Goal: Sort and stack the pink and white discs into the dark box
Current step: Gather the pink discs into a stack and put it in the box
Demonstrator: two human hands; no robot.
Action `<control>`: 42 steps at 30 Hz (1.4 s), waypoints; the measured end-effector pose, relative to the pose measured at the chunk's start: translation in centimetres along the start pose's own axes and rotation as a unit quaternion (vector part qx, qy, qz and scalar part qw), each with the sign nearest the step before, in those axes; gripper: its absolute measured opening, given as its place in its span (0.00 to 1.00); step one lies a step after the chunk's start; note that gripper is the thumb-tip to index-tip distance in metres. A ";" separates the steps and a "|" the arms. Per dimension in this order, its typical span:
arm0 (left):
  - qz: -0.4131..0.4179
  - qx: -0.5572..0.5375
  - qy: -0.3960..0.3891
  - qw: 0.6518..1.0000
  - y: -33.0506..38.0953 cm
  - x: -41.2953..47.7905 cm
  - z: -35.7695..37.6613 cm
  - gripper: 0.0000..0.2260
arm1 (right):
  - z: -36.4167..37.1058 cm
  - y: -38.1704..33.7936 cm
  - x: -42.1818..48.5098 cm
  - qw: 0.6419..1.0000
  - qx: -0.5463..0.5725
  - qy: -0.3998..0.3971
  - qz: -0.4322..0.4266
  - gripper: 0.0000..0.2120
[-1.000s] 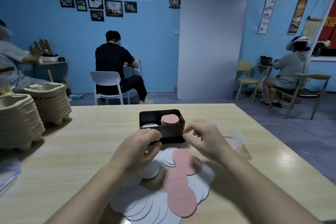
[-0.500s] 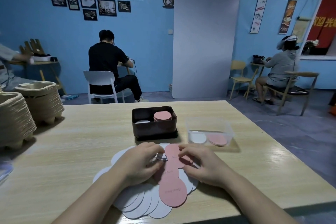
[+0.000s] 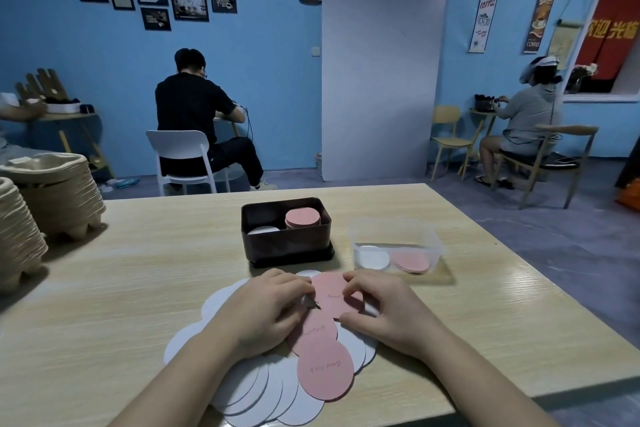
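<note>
Two stacks started in dark box (image 3: 287, 250), mid-table toward far edge: pink stack (image 3: 302, 218) at its right end, tall, close to rim; white stack (image 3: 263, 229) at its left end, much lower. Judged well short of finished. Plenty loose at near edge of table (image 3: 138, 270): three pink discs (image 3: 325, 371) showing in a row, with top pink disc (image 3: 332, 291) farthest from the edge, and white discs (image 3: 249, 388) fanned under and around them, too overlapped to count. Clear tub (image 3: 394, 236) just right of dark box, apart from it, a few white and pink discs on its floor; cannot tell whether those belong in the dark box too. On left side of pile, left hand (image 3: 266, 308), fingers curled over something thin and dark at edge of top pink disc; cannot tell what, or whether gripped. On right side of pile, right hand (image 3: 384, 312), fingertips and thumb pinching top pink disc by its right rim. Hands close together, not touching. Step in hand, as a guess: freeing top pink disc for pink stack. Left to do: other loose pinks, then whole white fan. Risk: thin discs clinging, two lifted as one.
</note>
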State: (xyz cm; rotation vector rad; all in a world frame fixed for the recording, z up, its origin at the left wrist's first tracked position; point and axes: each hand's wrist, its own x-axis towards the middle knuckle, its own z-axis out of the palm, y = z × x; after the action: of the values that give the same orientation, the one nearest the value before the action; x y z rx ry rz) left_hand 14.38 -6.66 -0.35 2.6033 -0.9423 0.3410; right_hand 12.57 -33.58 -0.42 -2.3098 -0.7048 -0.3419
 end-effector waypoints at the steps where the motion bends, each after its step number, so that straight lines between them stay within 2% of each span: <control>1: -0.002 0.001 -0.003 1.000 0.0 0.0 -0.1 0.18 | -0.1 0.1 -0.1 1.000 -0.002 0.012 0.007 0.14; 10: -0.019 -0.012 -0.006 1.000 0.3 0.2 -0.6 0.20 | -0.4 0.3 -0.4 0.995 -0.006 0.084 0.054 0.13; 17: 0.000 0.032 -0.019 0.999 1.1 2.6 -0.8 0.16 | -0.2 0.5 -0.3 0.990 0.040 0.118 0.073 0.13; 22: 0.012 0.013 -0.040 0.999 2.2 3.5 -0.4 0.25 | 0.1 1.0 -0.3 0.989 0.036 0.125 0.074 0.12; 36: 0.008 -0.054 0.009 0.998 2.2 3.1 -0.2 0.15 | 0.2 1.2 -0.2 0.986 0.049 0.130 0.091 0.12; 42: -0.001 -0.040 -0.021 0.999 2.6 3.7 -0.1 0.26 | 0.1 1.0 -0.3 0.987 0.044 0.128 0.090 0.11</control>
State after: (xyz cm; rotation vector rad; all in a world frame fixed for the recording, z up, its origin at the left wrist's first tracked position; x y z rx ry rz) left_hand 15.43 -10.61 1.65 2.5467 -0.9481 0.2444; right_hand 12.93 -34.28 -1.17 -2.1758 -0.3730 -0.5021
